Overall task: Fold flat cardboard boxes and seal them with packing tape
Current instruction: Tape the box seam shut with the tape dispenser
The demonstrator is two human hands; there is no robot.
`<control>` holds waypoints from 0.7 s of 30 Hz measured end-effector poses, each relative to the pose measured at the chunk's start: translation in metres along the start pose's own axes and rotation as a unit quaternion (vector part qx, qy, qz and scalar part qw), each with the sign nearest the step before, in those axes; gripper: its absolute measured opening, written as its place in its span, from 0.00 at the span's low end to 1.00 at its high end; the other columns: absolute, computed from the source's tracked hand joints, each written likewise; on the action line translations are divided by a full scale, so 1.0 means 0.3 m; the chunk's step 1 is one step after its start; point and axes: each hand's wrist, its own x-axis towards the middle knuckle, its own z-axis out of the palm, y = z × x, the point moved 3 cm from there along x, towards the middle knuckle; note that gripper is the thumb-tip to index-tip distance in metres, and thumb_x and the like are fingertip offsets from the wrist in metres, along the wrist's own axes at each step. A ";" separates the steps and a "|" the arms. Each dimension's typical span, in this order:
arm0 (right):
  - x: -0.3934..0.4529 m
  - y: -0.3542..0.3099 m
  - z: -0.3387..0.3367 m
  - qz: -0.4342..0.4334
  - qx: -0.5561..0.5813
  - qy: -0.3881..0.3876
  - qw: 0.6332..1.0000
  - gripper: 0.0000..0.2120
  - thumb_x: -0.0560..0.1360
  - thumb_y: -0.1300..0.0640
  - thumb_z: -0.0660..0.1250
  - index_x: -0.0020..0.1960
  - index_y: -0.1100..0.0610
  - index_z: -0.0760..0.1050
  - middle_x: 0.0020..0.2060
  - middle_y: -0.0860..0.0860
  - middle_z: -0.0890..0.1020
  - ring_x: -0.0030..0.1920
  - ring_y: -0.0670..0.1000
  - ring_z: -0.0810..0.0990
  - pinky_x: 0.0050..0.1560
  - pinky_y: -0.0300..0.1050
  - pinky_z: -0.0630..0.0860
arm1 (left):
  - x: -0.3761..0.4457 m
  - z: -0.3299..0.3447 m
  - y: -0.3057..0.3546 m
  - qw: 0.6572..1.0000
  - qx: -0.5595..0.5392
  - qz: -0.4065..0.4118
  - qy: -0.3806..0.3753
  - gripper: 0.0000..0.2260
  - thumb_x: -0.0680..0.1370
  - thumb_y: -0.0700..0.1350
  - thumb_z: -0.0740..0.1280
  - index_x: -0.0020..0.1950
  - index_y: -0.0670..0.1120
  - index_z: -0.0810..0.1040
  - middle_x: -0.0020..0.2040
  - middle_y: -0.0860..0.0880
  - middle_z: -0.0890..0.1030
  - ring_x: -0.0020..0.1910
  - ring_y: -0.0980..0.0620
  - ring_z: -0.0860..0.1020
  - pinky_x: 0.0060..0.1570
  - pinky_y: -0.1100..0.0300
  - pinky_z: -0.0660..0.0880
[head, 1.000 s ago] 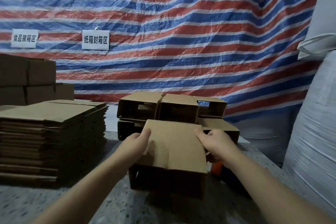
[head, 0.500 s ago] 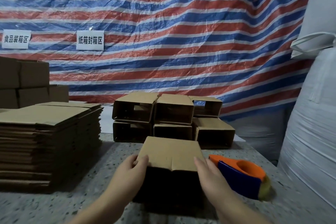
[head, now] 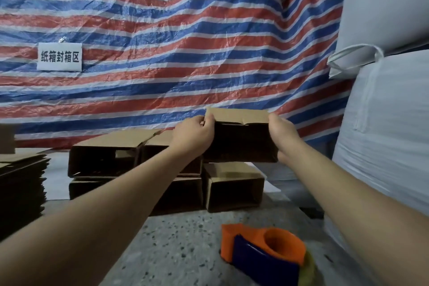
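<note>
A: The fingers (head: 204, 121) of the left hand (head: 193, 133) are curled round the left end of the small brown folded cardboard box (head: 241, 139), thumb side up at the top corner; the right hand (head: 282, 133) clamps the opposite end, though how its fingers lie behind the box I cannot tell.

B: And where is the box itself?

A: Held in the air at arm's reach, level, above the brown cardboard box (head: 234, 187) at the right end of the lower row; not yet resting on it. That spot is the one gap in the upper tier of the stack of folded boxes (head: 109, 158), so I judge it is being carried there to fill the row; gripping both ends keeps it square.

B: Is it taped?

A: A seam shows along its top face; whether tape covers it is too dim to say.

B: What lies around?

A: The orange and blue plastic tape dispenser (head: 263, 254) sits on the speckled grey table (head: 176, 251), near the right forearm, set aside within reach; a pile of flat brown cardboard blanks (head: 21, 186) stands at the left edge; behind hangs a red, white and blue striped tarpaulin (head: 185, 42) bearing a white paper sign (head: 59, 56); large white woven sacks (head: 390, 111) fill the right.
</note>
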 end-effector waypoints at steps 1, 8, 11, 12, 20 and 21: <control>0.050 0.017 0.007 0.007 -0.005 0.000 1.000 0.17 0.82 0.42 0.56 0.62 0.52 0.70 0.54 0.55 0.78 0.54 0.56 0.78 0.56 0.53 0.77 | 0.035 0.035 -0.018 0.999 0.033 0.016 0.003 0.24 0.83 0.59 0.48 0.52 0.47 0.79 0.46 0.48 0.81 0.45 0.51 0.77 0.45 0.54 0.71; 0.310 0.224 0.072 0.039 -0.041 -0.021 0.998 0.20 0.82 0.46 0.54 0.66 0.56 0.71 0.55 0.56 0.78 0.55 0.56 0.78 0.62 0.55 0.77 | 0.213 0.242 -0.175 0.976 0.207 0.023 -0.068 0.28 0.84 0.58 0.45 0.59 0.45 0.81 0.66 0.41 0.76 0.70 0.40 0.67 0.68 0.46 0.60; 0.375 0.297 0.087 0.061 -0.025 -0.033 0.997 0.21 0.82 0.46 0.55 0.68 0.56 0.70 0.58 0.57 0.78 0.58 0.56 0.78 0.64 0.55 0.76 | 0.247 0.300 -0.225 0.963 0.253 0.029 -0.087 0.30 0.83 0.60 0.45 0.55 0.44 0.81 0.65 0.43 0.76 0.69 0.43 0.67 0.69 0.45 0.59; 0.395 0.317 0.093 0.065 -0.019 -0.034 0.997 0.21 0.81 0.45 0.55 0.68 0.57 0.70 0.60 0.57 0.78 0.59 0.57 0.78 0.64 0.54 0.76 | 0.252 0.309 -0.233 0.960 0.262 0.035 -0.087 0.30 0.82 0.60 0.44 0.55 0.44 0.82 0.65 0.44 0.76 0.70 0.43 0.67 0.71 0.44 0.58; 0.452 0.386 0.117 0.079 -0.045 -0.086 0.992 0.34 0.81 0.33 0.51 0.76 0.57 0.66 0.65 0.56 0.76 0.62 0.55 0.77 0.63 0.53 0.75 | 0.241 0.331 -0.262 0.957 0.282 0.065 -0.032 0.24 0.83 0.59 0.50 0.47 0.45 0.78 0.53 0.46 0.79 0.59 0.45 0.74 0.62 0.47 0.66; 0.446 0.380 0.115 0.089 -0.042 -0.099 0.990 0.36 0.80 0.31 0.49 0.76 0.57 0.65 0.63 0.55 0.76 0.58 0.54 0.77 0.56 0.49 0.76 | 0.234 0.326 -0.257 0.959 0.272 0.072 -0.019 0.22 0.83 0.58 0.51 0.47 0.46 0.77 0.53 0.47 0.79 0.57 0.46 0.75 0.61 0.48 0.67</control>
